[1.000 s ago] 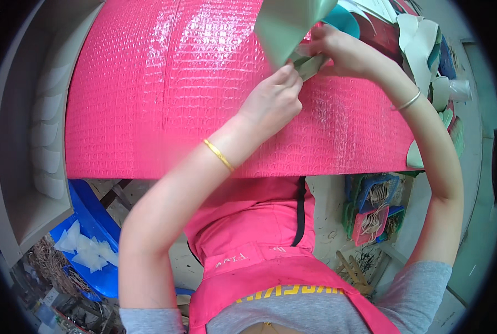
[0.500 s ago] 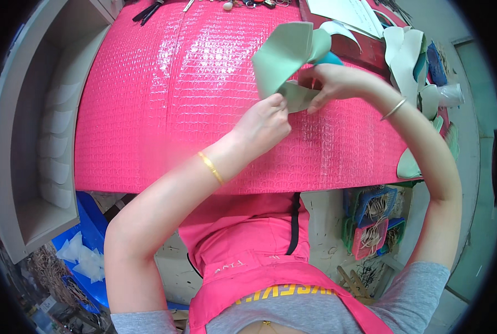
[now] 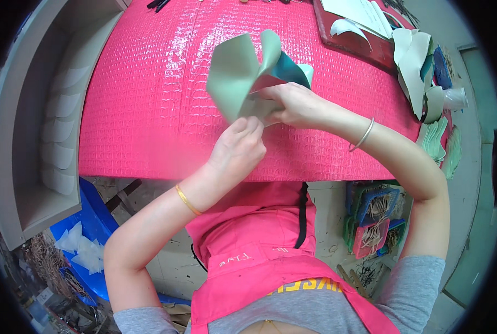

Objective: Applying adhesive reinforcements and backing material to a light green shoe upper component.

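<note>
Over the pink table cover, both hands hold a curled light green sheet piece, leather-like, with a teal face showing on one fold. Its lower edge is pinched by my left hand, fingers closed, a gold band at that wrist. My right hand grips the near right part, thumb and fingers on either side of the sheet; a silver bangle circles that wrist. The fingers of both hands hide the part between them. Whether it is one sheet or several joined together, I cannot tell.
Left of the pink table cover stands a grey compartment with several curved white pieces. A red board with white paper lies at far right, near pale green pieces. Plastic baskets and a blue bin sit below.
Both hands have moved left and toward me with the green sheet piece. It has turned so that more of its teal face shows. My view has shifted slightly.
</note>
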Demonstrator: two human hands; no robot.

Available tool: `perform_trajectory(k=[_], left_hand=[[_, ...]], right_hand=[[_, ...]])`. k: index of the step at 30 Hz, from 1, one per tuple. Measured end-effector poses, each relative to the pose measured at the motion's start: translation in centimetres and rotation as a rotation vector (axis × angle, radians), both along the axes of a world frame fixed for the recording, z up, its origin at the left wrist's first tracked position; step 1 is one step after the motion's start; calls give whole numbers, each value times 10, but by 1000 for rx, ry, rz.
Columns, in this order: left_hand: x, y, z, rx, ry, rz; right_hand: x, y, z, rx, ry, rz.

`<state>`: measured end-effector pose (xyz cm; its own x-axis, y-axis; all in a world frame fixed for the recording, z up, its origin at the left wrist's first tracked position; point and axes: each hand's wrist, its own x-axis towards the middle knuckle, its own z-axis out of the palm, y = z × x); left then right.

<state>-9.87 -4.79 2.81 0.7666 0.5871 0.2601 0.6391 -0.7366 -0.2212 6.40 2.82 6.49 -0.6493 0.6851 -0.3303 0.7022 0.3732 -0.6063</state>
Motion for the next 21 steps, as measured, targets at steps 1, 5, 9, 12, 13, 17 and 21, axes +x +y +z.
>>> perform_trajectory(k=[1, 5, 9, 12, 13, 17, 21], left_hand=[[-3, -2, 0, -23, -57, 9], [-9, -5, -6, -18, -163, 22], [-11, -5, -9, -19, -120, 23], [-18, -5, -12, -36, -170, 3], [-20, -5, -12, -61, -189, 11], [-21, -10, -18, -71, -279, 73], [-7, -13, -18, -71, -242, 109]], right_hand=[[-1, 2, -2, -4, 2, 1], [-7, 4, -6, -106, -164, -106], [-10, 2, -3, 38, -158, -20], [-14, -1, 1, 133, -280, 2], [-15, -3, 0, 198, -318, -3], [-16, -5, -11, 330, -339, 60], [-8, -3, -7, 432, -319, 107]])
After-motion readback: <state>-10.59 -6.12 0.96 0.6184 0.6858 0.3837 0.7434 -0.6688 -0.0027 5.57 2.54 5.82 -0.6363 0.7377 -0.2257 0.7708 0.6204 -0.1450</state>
